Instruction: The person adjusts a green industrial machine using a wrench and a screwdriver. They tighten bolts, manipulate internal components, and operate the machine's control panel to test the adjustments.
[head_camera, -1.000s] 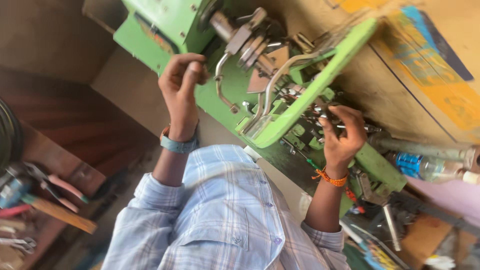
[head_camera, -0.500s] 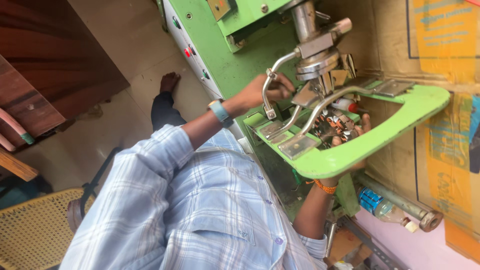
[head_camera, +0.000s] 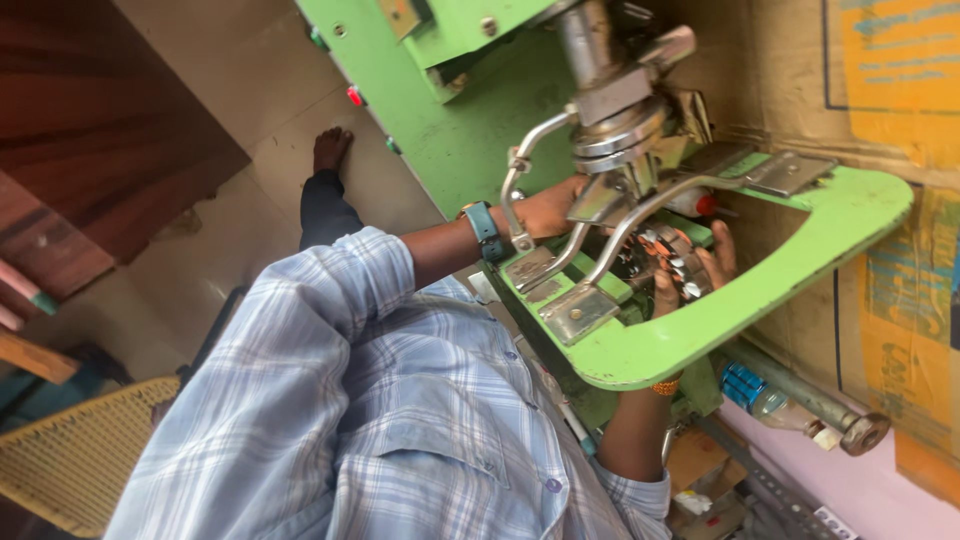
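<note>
View down over a seated person in a blue checked shirt (head_camera: 380, 430) at a green machine (head_camera: 450, 110) that stands on a pale tiled floor (head_camera: 200, 250); dark wooden furniture (head_camera: 100, 130) fills the upper left corner and a woven yellow chair (head_camera: 70, 460) the lower left. A curved green frame (head_camera: 760, 300) rings the machine's work bed, and a steel column (head_camera: 600, 90) with bent metal levers (head_camera: 560, 250) comes down over it, masking much of both hands. Left hand (head_camera: 545, 210), wristband showing, reaches in behind the levers at the bed's near edge; its grip cannot be told. Right hand (head_camera: 700, 270) comes up under the frame's lower edge, fingers curled about a small metal part with orange bits (head_camera: 665, 255), apparently grasping it, at the bed's centre. A plastic bottle (head_camera: 770, 400) lies below the frame, beside cardboard (head_camera: 880, 100) on the right wall
</note>
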